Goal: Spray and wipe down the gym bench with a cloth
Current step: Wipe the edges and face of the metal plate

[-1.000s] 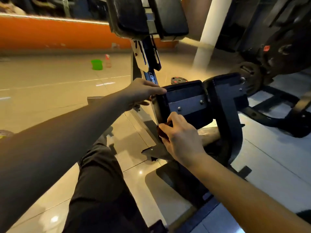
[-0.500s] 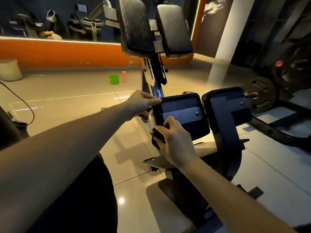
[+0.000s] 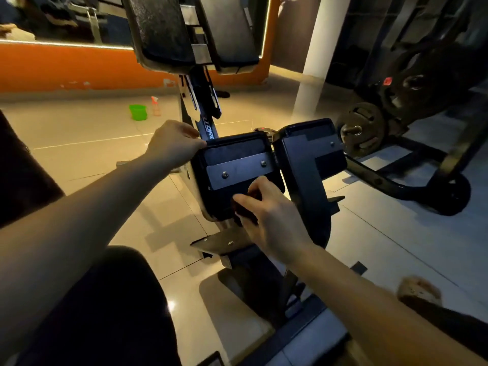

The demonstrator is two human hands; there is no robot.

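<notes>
The gym machine's left black pad (image 3: pixel 232 151), seen from its underside with a steel plate and two bolts, sits at the centre. My left hand (image 3: pixel 174 143) grips the pad's upper left edge. My right hand (image 3: pixel 266 215) holds a dark bunched cloth (image 3: pixel 243 210) against the pad's lower right corner. A second black pad (image 3: pixel 309 154) stands just to the right. Two upright back pads (image 3: pixel 192 30) rise above. A spray bottle (image 3: pixel 155 107) stands far off on the floor.
A green tub (image 3: pixel 138 112) sits beside the spray bottle on the tiled floor. A white pillar (image 3: pixel 314 62) and a plate-loaded machine with a weight disc (image 3: pixel 360 128) stand to the right. My dark-clad knee (image 3: pixel 105 307) fills the lower left.
My right hand has slid with the cloth from the pad's lower left edge toward its lower right corner. My left hand keeps its hold on the pad's upper left edge. The view shifted.
</notes>
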